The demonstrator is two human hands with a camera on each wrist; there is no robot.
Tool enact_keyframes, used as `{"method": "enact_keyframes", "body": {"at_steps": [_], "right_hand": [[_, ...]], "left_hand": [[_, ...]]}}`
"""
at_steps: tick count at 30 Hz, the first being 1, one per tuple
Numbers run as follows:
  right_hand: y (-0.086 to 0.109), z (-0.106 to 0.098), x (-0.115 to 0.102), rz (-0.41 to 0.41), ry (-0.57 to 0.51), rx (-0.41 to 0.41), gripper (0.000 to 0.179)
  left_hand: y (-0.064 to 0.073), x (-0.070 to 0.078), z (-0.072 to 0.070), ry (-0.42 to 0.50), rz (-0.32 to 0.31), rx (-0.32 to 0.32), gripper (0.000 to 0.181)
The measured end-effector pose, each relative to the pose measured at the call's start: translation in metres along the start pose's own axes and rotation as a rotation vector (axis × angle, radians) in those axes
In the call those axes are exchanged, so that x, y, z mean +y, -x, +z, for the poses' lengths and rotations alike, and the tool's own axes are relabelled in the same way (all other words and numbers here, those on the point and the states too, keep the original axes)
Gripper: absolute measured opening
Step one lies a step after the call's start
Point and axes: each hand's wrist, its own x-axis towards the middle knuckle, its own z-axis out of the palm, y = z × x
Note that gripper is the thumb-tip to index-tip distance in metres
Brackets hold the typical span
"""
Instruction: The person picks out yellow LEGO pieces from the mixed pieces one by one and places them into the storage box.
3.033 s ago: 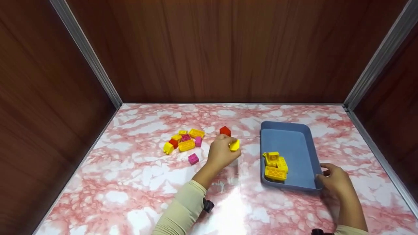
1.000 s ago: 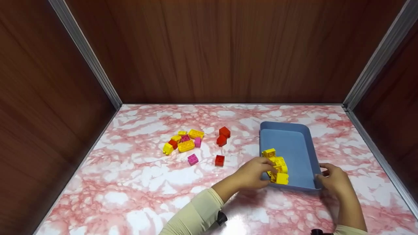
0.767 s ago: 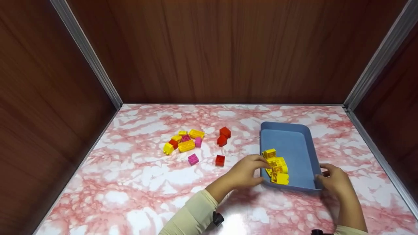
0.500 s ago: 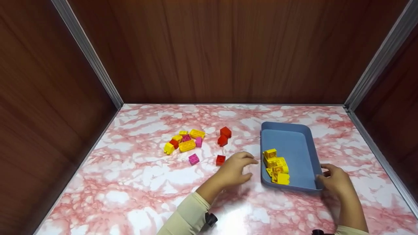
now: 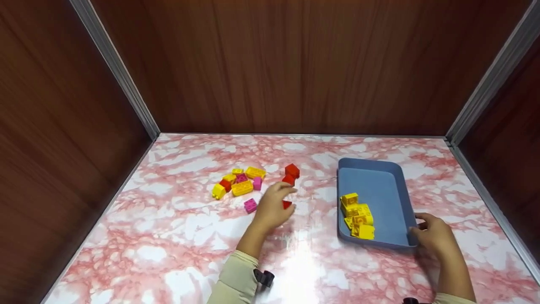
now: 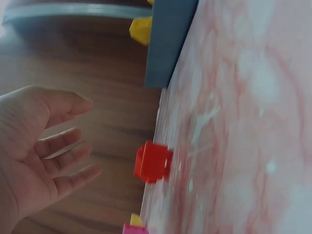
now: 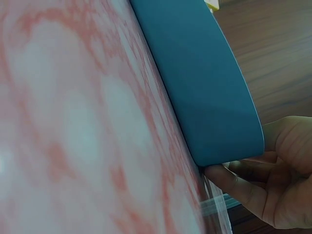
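Note:
My left hand [image 5: 272, 207] is over the table with its fingers spread and nothing between them. A red toy brick [image 5: 287, 204] lies under it, partly hidden by the hand in the head view. In the left wrist view that red brick [image 6: 155, 162] stands apart from the fingertips. At the right, my right hand [image 5: 435, 234] grips the near right corner of a blue-grey tray [image 5: 371, 181]. The right wrist view has its thumb and fingers on either side of the tray wall [image 7: 204, 92]. Several yellow bricks [image 5: 358, 215] lie along the tray's left side.
Two more red bricks [image 5: 292, 170] lie beyond the left hand. A loose pink brick [image 5: 250, 205] is just left of it. Farther left is a cluster of yellow, red and pink bricks [image 5: 242, 188]. Brown wood-grain panels [image 5: 295, 67] wall in the marbled table [image 5: 168, 245].
My left hand carried a yellow brick into the tray, let go, and moved back left over the red brick. My right hand stayed on the tray corner.

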Motion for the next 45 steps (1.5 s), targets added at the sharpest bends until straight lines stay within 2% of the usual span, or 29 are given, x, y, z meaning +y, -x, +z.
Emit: {"method": "enact_keyframes", "body": {"at_steps": [4, 8, 13, 18, 23, 30, 37, 45], "right_hand": [[0.001, 0.000, 0.000, 0.004, -0.006, -0.009, 0.051], [0.002, 0.000, -0.001, 0.010, -0.012, -0.013, 0.051], [0.002, 0.000, -0.001, -0.001, -0.008, -0.010, 0.050], [0.002, 0.001, 0.000, 0.006, 0.001, -0.002, 0.050], [0.003, 0.001, 0.000, 0.018, 0.001, -0.002, 0.051], [0.003, 0.000, 0.000, 0.025, -0.007, -0.009, 0.051], [0.003, 0.002, 0.000, 0.024, -0.007, -0.011, 0.051], [0.002, 0.001, 0.000, -0.007, -0.001, 0.005, 0.050]], "left_hand": [[0.001, -0.012, -0.008, -0.007, -0.118, 0.075, 0.033], [0.001, -0.025, -0.017, -0.053, -0.235, 0.145, 0.031], [0.001, -0.041, -0.024, -0.086, -0.334, 0.235, 0.030], [-0.001, -0.054, -0.029, -0.150, -0.465, 0.272, 0.030], [-0.002, -0.065, -0.032, -0.235, -0.606, 0.241, 0.036], [-0.012, -0.078, -0.034, -0.339, -0.722, 0.119, 0.044], [-0.018, -0.091, -0.028, -0.415, -0.756, 0.039, 0.050], [-0.019, -0.093, -0.026, -0.428, -0.759, 0.052, 0.043]]}}
